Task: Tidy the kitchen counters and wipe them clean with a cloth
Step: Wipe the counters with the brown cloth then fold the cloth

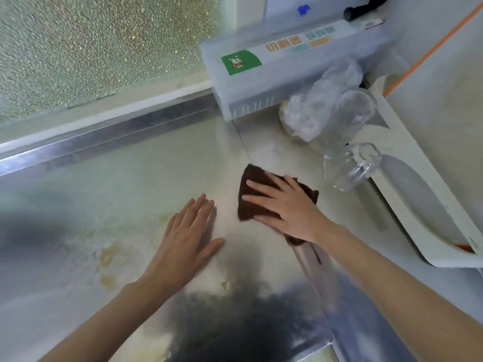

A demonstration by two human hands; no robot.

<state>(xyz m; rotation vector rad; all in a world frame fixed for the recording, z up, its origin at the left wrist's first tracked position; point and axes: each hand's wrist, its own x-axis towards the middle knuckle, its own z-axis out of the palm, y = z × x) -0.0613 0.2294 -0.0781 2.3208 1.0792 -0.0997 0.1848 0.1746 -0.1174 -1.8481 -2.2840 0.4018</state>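
Head view of a stainless-steel table (pixel 146 163). The right hand (pixel 285 205), fingers straight and spread, presses flat on a dark brown cloth (pixel 251 199) lying on the table just right of centre; the cloth's edges show beyond the fingertips at 10 o'clock and beneath the wrist at 5 o'clock. The left hand (pixel 188 236), fingers straight and together, rests palm-down on the bare metal at 8 o'clock from the cloth, near it but not touching it. Yellowish stains (pixel 107 257) mark the surface at 9 o'clock from the left hand. At 1 o'clock from the cloth stand a clear glass (pixel 350 165), a crumpled plastic bag (pixel 321 108) and, behind them, a translucent box with a green label (pixel 287 69). A white board (pixel 423 202) lies at 3 o'clock. Frosted window glass (pixel 104 43) fills the view at 11 o'clock.
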